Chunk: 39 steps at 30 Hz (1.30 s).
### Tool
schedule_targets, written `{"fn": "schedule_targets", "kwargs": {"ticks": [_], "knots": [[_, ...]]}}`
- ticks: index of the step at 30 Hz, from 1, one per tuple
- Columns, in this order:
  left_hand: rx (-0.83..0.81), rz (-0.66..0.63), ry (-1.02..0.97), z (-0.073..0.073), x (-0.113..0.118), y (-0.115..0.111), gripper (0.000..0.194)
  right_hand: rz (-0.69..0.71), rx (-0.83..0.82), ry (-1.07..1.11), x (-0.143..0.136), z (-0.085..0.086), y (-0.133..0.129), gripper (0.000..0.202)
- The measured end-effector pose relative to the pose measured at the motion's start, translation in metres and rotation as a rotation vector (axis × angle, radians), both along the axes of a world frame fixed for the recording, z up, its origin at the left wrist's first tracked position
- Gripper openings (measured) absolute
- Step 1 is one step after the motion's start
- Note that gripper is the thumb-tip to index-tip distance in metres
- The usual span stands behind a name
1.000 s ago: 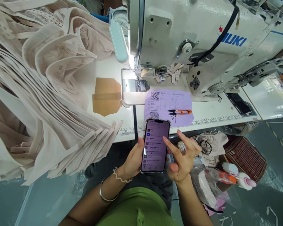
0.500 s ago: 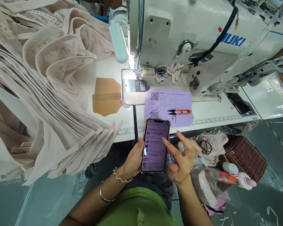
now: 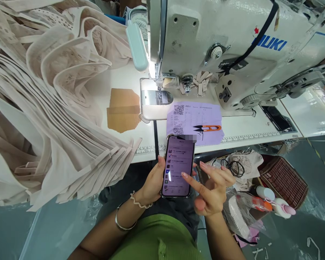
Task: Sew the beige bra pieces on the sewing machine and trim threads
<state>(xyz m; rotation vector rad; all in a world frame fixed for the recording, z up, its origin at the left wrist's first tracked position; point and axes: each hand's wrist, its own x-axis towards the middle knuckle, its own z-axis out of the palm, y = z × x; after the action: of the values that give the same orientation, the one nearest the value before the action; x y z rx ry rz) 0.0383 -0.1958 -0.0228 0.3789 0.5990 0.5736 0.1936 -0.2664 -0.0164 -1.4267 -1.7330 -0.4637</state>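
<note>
A phone [image 3: 178,166] with a lit list on its screen is held upright by my left hand [image 3: 153,180], its thumb along the phone's left edge. My right hand [image 3: 212,186] is beside it with fingers spread, the index fingertip over the lower middle of the screen; whether it touches the glass I cannot tell. Just beyond the phone's top lies a purple printed sheet [image 3: 191,119] with orange-handled thread snips [image 3: 212,128] on it.
A white sewing machine [image 3: 189,47] stands behind the sheet. Layered beige fabric pieces [image 3: 70,137] cover the table's left side. Brown tape or card [image 3: 124,110] lies near the needle plate. At the right, below the table, are a woven basket [image 3: 284,180], bottles and plastic bags.
My right index fingertip has moved down and slightly left over the screen. My left hand keeps its hold on the phone. The view has shifted slightly.
</note>
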Motion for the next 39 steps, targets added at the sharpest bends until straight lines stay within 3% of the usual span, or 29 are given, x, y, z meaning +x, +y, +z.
{"fn": "schedule_targets", "kwargs": {"ticks": [28,34,39], "knots": [[0.027,0.048,-0.033,-0.001,0.002,0.001,0.075,0.068,-0.024,-0.008,0.000,-0.003,-0.005,0.060],[-0.005,0.025,0.006,0.000,0.002,0.000,0.084,-0.062,-0.070,0.032,0.000,-0.004,0.003,0.072],[-0.028,0.020,0.015,0.003,0.003,0.000,0.078,-0.133,-0.110,0.049,-0.001,-0.002,0.008,0.075]]}}
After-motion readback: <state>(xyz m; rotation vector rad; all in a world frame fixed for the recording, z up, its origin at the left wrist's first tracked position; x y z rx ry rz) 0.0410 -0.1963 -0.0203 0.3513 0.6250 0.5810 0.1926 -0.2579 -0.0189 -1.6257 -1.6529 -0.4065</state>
